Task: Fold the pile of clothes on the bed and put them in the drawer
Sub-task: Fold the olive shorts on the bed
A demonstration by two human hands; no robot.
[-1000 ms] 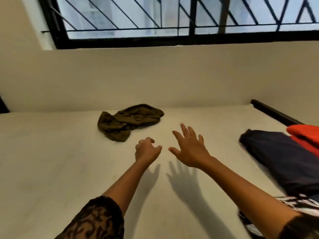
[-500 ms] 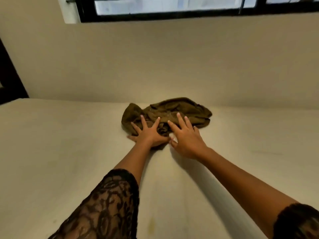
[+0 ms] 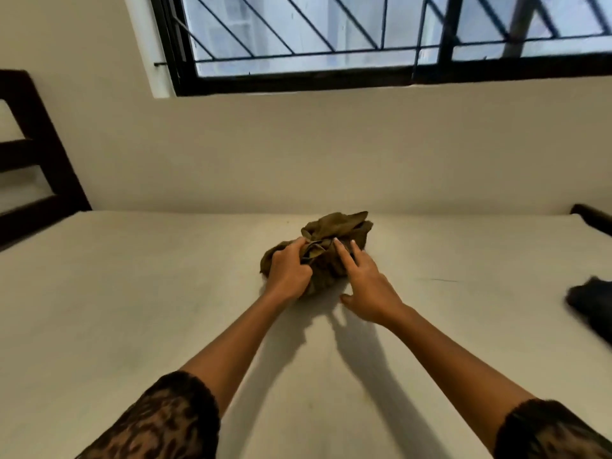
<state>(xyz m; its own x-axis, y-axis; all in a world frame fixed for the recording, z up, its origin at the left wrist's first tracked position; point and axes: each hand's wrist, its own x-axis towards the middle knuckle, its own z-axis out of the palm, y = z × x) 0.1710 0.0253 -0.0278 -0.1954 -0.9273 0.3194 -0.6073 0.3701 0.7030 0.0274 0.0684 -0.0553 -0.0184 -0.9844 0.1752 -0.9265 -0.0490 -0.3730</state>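
An olive-brown garment [image 3: 337, 230] lies crumpled in a bunch on the cream bed [image 3: 132, 293], close to the far wall. My left hand [image 3: 288, 270] grips a fold of it on the left side, fingers curled into the cloth. My right hand [image 3: 367, 283] lies beside it with fingers straight, the fingertips touching the garment's top and the thumb spread toward the mattress. Part of the garment is hidden behind both hands.
A dark garment [image 3: 592, 303] lies at the bed's right edge, blurred. A dark wooden bed frame [image 3: 36, 160] rises at the left, and another dark frame piece [image 3: 592, 218] shows at the far right. A barred window [image 3: 381, 41] sits above the wall.
Both hands reached forward onto the olive garment. The left hand has closed on it and the cloth is now gathered into a tighter bunch. The view has tilted up.
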